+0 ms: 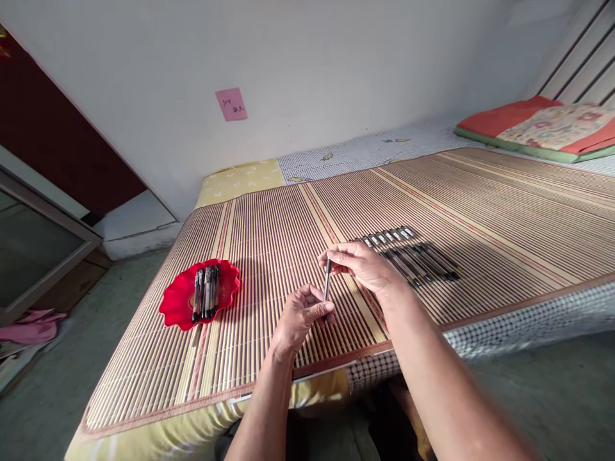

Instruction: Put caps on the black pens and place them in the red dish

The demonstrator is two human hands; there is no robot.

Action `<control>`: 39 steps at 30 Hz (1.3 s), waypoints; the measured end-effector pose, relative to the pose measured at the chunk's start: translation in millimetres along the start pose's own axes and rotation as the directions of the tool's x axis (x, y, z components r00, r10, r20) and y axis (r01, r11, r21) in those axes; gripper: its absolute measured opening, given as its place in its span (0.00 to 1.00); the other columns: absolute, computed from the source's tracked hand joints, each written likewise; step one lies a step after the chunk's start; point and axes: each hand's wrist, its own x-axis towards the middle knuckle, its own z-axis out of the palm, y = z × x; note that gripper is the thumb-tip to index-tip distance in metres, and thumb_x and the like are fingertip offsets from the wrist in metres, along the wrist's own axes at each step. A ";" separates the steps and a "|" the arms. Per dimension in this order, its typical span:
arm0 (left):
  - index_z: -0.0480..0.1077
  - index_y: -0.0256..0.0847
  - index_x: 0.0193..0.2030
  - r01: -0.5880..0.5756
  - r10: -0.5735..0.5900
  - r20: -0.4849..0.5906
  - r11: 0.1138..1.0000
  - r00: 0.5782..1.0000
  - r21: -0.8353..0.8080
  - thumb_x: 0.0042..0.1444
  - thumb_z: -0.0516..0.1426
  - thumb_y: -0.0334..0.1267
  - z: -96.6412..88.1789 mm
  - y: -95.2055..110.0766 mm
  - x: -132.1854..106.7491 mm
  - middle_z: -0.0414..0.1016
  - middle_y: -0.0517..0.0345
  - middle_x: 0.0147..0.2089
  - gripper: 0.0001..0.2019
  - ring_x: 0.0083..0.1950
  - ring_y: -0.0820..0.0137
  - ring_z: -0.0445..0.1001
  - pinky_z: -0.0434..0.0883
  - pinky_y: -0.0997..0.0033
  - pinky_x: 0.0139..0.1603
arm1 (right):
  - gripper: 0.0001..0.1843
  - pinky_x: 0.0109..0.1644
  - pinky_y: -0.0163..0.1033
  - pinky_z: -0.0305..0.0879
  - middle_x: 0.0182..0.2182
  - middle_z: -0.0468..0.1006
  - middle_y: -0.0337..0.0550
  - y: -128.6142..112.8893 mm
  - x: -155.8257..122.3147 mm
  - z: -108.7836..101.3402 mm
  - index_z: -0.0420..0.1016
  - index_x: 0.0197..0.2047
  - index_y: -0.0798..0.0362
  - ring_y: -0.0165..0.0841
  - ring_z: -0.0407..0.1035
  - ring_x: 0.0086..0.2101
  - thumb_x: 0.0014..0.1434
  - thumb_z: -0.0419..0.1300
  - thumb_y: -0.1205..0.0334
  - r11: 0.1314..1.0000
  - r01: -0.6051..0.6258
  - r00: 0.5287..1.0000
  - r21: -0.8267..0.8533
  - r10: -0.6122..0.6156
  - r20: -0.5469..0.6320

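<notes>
Between my two hands a slim pen (327, 280) stands nearly upright above the striped mat. My left hand (303, 314) pinches its lower end with thumb and fingers. Its dark upper end is between the fingers of my right hand (358, 264). To the left, a red scalloped plate (172, 299) bears several capped black pens (206, 292) lying side by side. Right of my hands, a row of pen caps (389, 236) and a row of pen barrels (423, 264) lie on the mat, partly hidden behind my right hand and wrist.
A bamboo mat (269, 237) covers the bed, whose front edge is close to my body. Folded bedding (533, 125) lies at the far right. A pink note (231, 104) is on the wall behind. At the left is a glass-paned door (36, 234).
</notes>
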 end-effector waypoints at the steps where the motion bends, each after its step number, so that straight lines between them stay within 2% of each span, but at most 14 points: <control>1: 0.68 0.39 0.31 0.001 -0.001 0.006 1.000 1.000 -0.004 0.44 0.76 0.44 0.4 1.1 -0.8 0.78 0.60 0.23 0.22 0.23 0.74 0.75 0.64 0.77 0.24 | 0.18 0.43 0.38 0.69 0.36 0.84 0.45 0.4 0.3 -0.3 0.84 0.37 0.52 0.32 0.75 0.37 0.56 0.72 0.44 1.000 -0.002 1.000 -0.006 0.002 -0.005; 4: 0.73 0.36 0.36 0.055 -0.053 0.082 0.998 0.995 -0.033 0.51 0.72 0.49 0.9 5.2 -4.1 0.79 0.56 0.28 0.19 0.26 0.72 0.77 0.66 0.77 0.25 | 0.19 0.44 0.40 0.69 0.34 0.83 0.44 1.4 1.5 -0.7 0.84 0.35 0.52 0.32 0.75 0.36 0.54 0.73 0.44 1.000 0.001 1.000 0.018 0.000 -0.020; 6: 0.77 0.34 0.40 0.113 -0.105 0.149 0.992 0.983 -0.047 0.56 0.68 0.53 0.4 6.9 -6.0 0.81 0.52 0.31 0.21 0.28 0.70 0.79 0.68 0.76 0.26 | 0.18 0.46 0.40 0.70 0.34 0.83 0.43 1.9 2.0 -1.0 0.84 0.35 0.52 0.32 0.75 0.37 0.53 0.74 0.44 0.999 0.000 1.000 0.038 0.000 -0.014; 9: 0.78 0.32 0.40 0.139 -0.130 0.182 0.989 0.975 -0.041 0.56 0.68 0.52 -1.6 6.2 -6.8 0.81 0.49 0.33 0.21 0.30 0.69 0.79 0.68 0.75 0.27 | 0.18 0.49 0.42 0.70 0.34 0.83 0.43 3.4 2.3 -1.9 0.85 0.35 0.52 0.33 0.75 0.38 0.53 0.74 0.45 0.999 -0.004 1.000 0.037 0.004 0.005; 16: 0.73 0.36 0.29 0.045 -0.042 0.083 0.998 0.996 -0.032 0.49 0.73 0.47 -4.2 0.0 -2.8 0.78 0.57 0.26 0.19 0.26 0.72 0.76 0.67 0.75 0.29 | 0.18 0.49 0.42 0.69 0.33 0.82 0.42 9.4 5.4 -1.9 0.84 0.35 0.53 0.33 0.75 0.37 0.54 0.74 0.45 0.999 0.016 1.000 0.046 -0.017 0.025; 20: 0.70 0.37 0.27 0.032 -0.032 0.002 0.999 0.999 -0.024 0.40 0.77 0.45 -0.7 0.7 -2.0 0.73 0.63 0.22 0.22 0.23 0.76 0.71 0.65 0.76 0.26 | 0.19 0.49 0.42 0.69 0.33 0.82 0.42 8.8 5.9 0.7 0.83 0.33 0.52 0.33 0.75 0.37 0.51 0.75 0.44 0.999 0.023 0.999 0.048 -0.024 0.022; 23: 0.68 0.38 0.25 0.017 -0.018 -0.037 0.999 0.999 -0.032 0.35 0.78 0.44 1.9 0.4 -0.9 0.69 0.67 0.21 0.24 0.22 0.78 0.66 0.63 0.77 0.26 | 0.19 0.49 0.42 0.69 0.33 0.82 0.42 8.4 5.8 2.3 0.83 0.33 0.52 0.34 0.75 0.37 0.53 0.74 0.44 0.999 0.043 0.999 0.012 -0.044 0.025; 27: 0.66 0.39 0.24 -0.034 0.035 -0.084 0.999 0.996 0.024 0.35 0.78 0.44 2.5 -2.7 2.4 0.65 0.69 0.20 0.25 0.22 0.80 0.63 0.58 0.78 0.25 | 0.18 0.49 0.43 0.69 0.33 0.82 0.43 10.1 6.8 3.2 0.82 0.33 0.53 0.34 0.75 0.37 0.55 0.73 0.45 0.997 0.073 0.997 -0.022 -0.072 0.026; 31: 0.68 0.39 0.27 -0.048 0.051 -0.075 0.998 0.996 0.039 0.40 0.77 0.47 1.9 -2.7 1.9 0.66 0.68 0.21 0.23 0.22 0.79 0.62 0.57 0.76 0.26 | 0.18 0.48 0.42 0.69 0.32 0.82 0.42 12.1 8.4 2.8 0.82 0.34 0.53 0.33 0.75 0.36 0.55 0.73 0.45 0.998 0.063 0.998 0.013 -0.063 -0.004; 33: 0.73 0.38 0.33 -0.033 0.033 0.000 0.999 0.999 0.037 0.50 0.72 0.51 1.5 -0.2 -0.8 0.72 0.62 0.25 0.19 0.25 0.76 0.67 0.60 0.74 0.28 | 0.19 0.48 0.42 0.69 0.32 0.82 0.42 12.3 8.6 1.7 0.83 0.35 0.53 0.33 0.75 0.36 0.54 0.73 0.45 0.998 0.053 0.998 0.032 -0.052 -0.027; 36: 0.79 0.35 0.41 -0.015 0.007 0.129 0.998 0.992 0.065 0.63 0.61 0.53 0.2 2.7 -4.9 0.79 0.52 0.33 0.20 0.30 0.72 0.73 0.62 0.72 0.31 | 0.19 0.48 0.42 0.70 0.33 0.82 0.42 11.6 7.6 -0.4 0.83 0.35 0.53 0.33 0.75 0.36 0.53 0.74 0.45 0.998 0.046 0.998 0.051 -0.044 -0.040; 39: 0.80 0.34 0.37 -0.011 -0.005 0.173 0.996 0.985 0.092 0.65 0.60 0.51 -2.0 1.9 -5.8 0.81 0.49 0.33 0.19 0.30 0.71 0.73 0.61 0.71 0.32 | 0.18 0.49 0.43 0.70 0.33 0.82 0.42 9.8 6.1 -2.1 0.83 0.35 0.52 0.33 0.75 0.36 0.53 0.74 0.46 0.998 0.041 0.999 0.050 -0.039 -0.030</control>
